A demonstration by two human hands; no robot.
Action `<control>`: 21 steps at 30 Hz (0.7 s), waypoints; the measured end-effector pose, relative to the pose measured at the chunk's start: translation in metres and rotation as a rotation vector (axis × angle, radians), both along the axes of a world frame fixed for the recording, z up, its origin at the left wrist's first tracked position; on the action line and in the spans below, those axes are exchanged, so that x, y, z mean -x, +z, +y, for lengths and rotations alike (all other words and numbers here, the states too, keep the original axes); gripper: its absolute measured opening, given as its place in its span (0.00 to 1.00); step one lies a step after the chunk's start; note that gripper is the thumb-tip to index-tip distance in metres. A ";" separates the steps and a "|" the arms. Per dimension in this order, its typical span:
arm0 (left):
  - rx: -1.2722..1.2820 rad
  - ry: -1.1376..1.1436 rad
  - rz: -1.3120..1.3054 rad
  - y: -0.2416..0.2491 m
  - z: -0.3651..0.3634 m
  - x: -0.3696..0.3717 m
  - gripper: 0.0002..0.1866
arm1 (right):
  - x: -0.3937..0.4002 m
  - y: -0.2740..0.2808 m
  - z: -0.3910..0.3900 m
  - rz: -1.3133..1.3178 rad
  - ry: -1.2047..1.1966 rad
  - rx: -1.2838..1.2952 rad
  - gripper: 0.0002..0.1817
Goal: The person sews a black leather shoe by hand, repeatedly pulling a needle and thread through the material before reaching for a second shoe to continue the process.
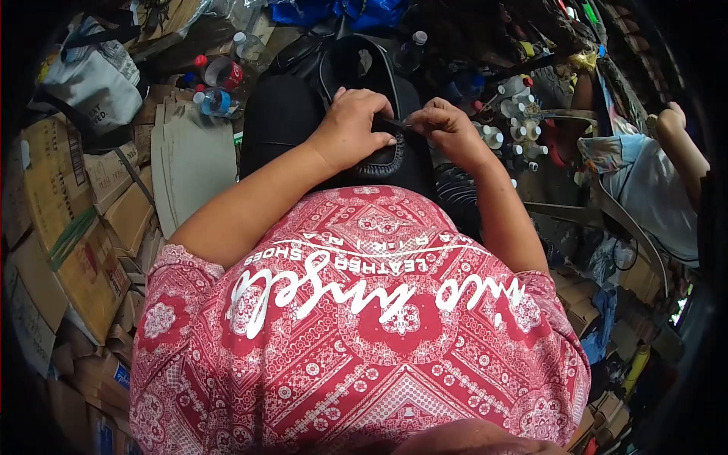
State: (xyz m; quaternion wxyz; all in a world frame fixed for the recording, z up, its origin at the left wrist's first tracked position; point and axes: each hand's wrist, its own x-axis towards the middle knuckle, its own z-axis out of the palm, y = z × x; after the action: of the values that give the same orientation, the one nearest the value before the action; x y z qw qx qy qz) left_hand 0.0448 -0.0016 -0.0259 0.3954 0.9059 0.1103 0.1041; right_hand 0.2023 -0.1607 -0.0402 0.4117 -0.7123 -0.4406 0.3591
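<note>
A black shoe rests on the person's lap, its rounded end with gathered stitching toward the body. Its opening faces up at the far end. My left hand lies over the shoe's middle, with thumb and fingers closed on its dark upper edge. Just to the right, my right hand has its fingertips pinched together close to the left thumb. A short dark strip shows between the two hands. What the right fingertips hold is too small to make out.
Plastic bottles stand at the upper left, including one with a red label. Several small white-capped bottles crowd the right. Flattened cardboard is piled at left. Another person's arm shows at far right, near a metal frame.
</note>
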 end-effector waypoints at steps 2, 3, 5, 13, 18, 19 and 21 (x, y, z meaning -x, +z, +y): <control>0.037 0.037 -0.010 0.001 -0.003 -0.003 0.14 | -0.002 0.001 0.002 -0.057 0.037 -0.004 0.16; 0.076 0.028 0.010 0.000 -0.003 -0.005 0.13 | -0.003 0.001 0.001 -0.058 0.036 -0.006 0.16; 0.113 0.014 0.029 -0.002 -0.002 -0.010 0.13 | -0.003 0.001 -0.001 -0.040 0.037 -0.005 0.16; -0.128 -0.368 -0.215 -0.001 0.006 -0.048 0.08 | -0.012 -0.008 -0.030 0.095 -0.056 -0.037 0.19; -0.258 -0.191 -0.095 0.004 -0.012 -0.028 0.11 | -0.001 -0.016 -0.039 0.043 -0.151 -0.056 0.11; -0.207 -0.171 -0.089 0.002 -0.014 -0.025 0.10 | 0.000 -0.018 -0.040 0.063 -0.158 -0.067 0.11; -0.182 -0.165 -0.112 -0.005 -0.013 -0.024 0.10 | 0.001 -0.014 -0.039 0.060 -0.149 -0.039 0.13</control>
State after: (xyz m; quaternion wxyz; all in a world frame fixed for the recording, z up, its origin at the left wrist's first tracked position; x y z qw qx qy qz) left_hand 0.0693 -0.0146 -0.0305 0.3242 0.9368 0.0034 0.1312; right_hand 0.2011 -0.2000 -0.0544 0.4641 -0.7238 -0.3809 0.3401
